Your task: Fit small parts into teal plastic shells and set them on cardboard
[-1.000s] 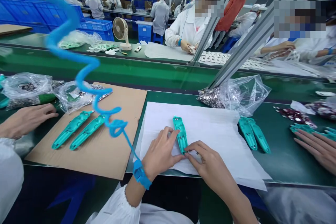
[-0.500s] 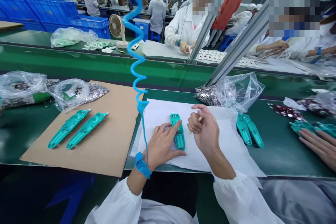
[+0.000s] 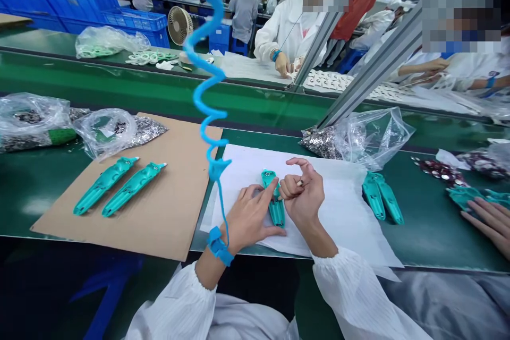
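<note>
Right hand [image 3: 303,194] now sits closer to the teal piece [image 3: 278,215] than half a second ago; its curled knuckles overlap the piece's right edge from this viewpoint, contact uncertain. Fingers folded around a slim pale rod [image 3: 299,183], mostly hidden in the grip; index finger crooked up above it.

Left hand [image 3: 247,217] spread, thumb and index wide apart: index fingertip on the teal piece, thumb near its lower end. Piece lies between both hands, lengthwise, on a white sheet [image 3: 342,223]. Blue strap [image 3: 220,246] on the left wrist, coiled blue cord [image 3: 213,114] rising from it.

Left of the left hand: cardboard [image 3: 171,218] with two teal parts [image 3: 107,185] side by side, slanted. Right of the right hand: another teal pair [image 3: 382,199] by the sheet's edge; farther right, a co-worker's hand [image 3: 488,223]. Beyond the right hand, a clear bag [image 3: 374,138] with small silvery bits [image 3: 322,143].
</note>
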Demonstrator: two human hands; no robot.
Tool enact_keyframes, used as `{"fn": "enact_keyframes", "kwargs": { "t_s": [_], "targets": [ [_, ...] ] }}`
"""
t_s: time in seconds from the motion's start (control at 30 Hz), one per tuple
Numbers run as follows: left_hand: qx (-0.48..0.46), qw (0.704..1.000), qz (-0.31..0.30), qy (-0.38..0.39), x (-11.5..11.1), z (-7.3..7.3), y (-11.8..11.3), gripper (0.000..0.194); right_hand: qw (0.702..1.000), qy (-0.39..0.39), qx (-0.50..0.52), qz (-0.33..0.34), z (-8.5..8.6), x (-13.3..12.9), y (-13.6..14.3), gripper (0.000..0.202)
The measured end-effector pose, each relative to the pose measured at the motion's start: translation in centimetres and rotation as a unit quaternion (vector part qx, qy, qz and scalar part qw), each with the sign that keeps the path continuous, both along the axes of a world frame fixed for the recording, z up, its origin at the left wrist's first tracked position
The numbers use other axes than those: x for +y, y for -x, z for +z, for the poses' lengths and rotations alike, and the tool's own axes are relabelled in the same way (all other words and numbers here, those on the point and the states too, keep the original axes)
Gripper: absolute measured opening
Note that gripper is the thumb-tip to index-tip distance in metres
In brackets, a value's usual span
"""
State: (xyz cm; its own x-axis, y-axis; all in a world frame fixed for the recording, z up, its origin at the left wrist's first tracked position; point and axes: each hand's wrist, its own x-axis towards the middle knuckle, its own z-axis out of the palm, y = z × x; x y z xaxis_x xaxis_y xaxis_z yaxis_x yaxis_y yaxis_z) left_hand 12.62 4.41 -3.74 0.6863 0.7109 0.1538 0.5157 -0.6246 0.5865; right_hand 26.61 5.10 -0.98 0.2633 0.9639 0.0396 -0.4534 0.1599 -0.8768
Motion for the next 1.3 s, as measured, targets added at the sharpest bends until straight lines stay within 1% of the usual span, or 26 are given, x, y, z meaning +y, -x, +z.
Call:
{"fn": "enact_keyframes", "kwargs": {
  "t_s": [0.4,0.63,0.83,1.03,1.17,1.3],
  "targets": [
    [0.0,1.0,0.0,-0.002,0.0,0.0,0.0,0.125,0.999,-0.011,-0.044,-0.006,-0.4,0.1,0.3,0.028],
    [-0.012,1.0,-0.001,-0.013,0.0,-0.2,-0.1,0.124,0.994,-0.002,-0.106,-0.024,-1.1,0.0,0.6,0.037],
    [-0.004,1.0,-0.005,-0.024,0.1,-0.1,-0.2,0.115,0.994,0.014,-0.094,-0.056,-1.7,0.3,0.4,0.043],
    [-0.016,1.0,-0.009,-0.021,0.1,-0.2,-0.2,0.115,0.994,0.017,-0.088,-0.056,-2.2,0.4,0.5,0.043],
    [-0.026,1.0,-0.004,-0.007,0.2,-0.2,-0.2,0.119,0.995,0.025,-0.08,-0.051,-2.0,0.4,0.3,0.043],
    [-0.049,0.999,-0.002,0.016,0.2,-0.3,-0.2,0.124,0.996,0.007,-0.07,-0.062,-0.8,0.0,0.2,0.039]
  ]
}}
